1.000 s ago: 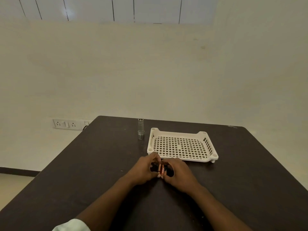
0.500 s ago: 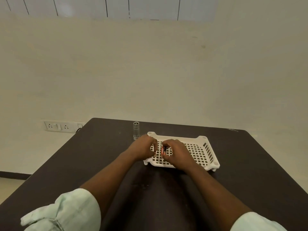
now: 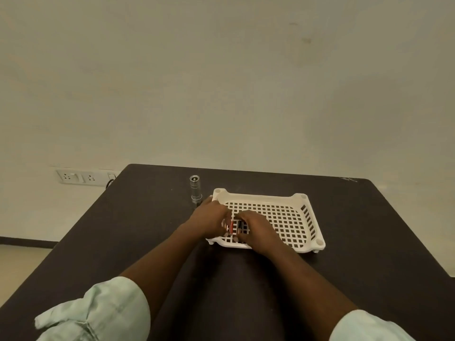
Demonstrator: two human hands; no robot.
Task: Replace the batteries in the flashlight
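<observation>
Both hands are low over the near left part of a white slotted tray (image 3: pixel 290 212). My left hand (image 3: pixel 209 219) and my right hand (image 3: pixel 253 225) hold a small bundle of red-and-black batteries (image 3: pixel 233 227) between their fingertips, just above or on the tray floor. Fingers hide most of the batteries. A silver flashlight body (image 3: pixel 195 188) stands upright on the dark table (image 3: pixel 369 242), just left of the tray's far left corner.
A wall with a socket strip (image 3: pixel 81 177) lies behind the table's far left edge. The table's right edge falls away at the far right. Pale rolled sleeves (image 3: pixel 98 313) show at the bottom.
Both hands carried the batteries forward from the bare table in front of the tray to over the tray's near left part, then lowered them a little.
</observation>
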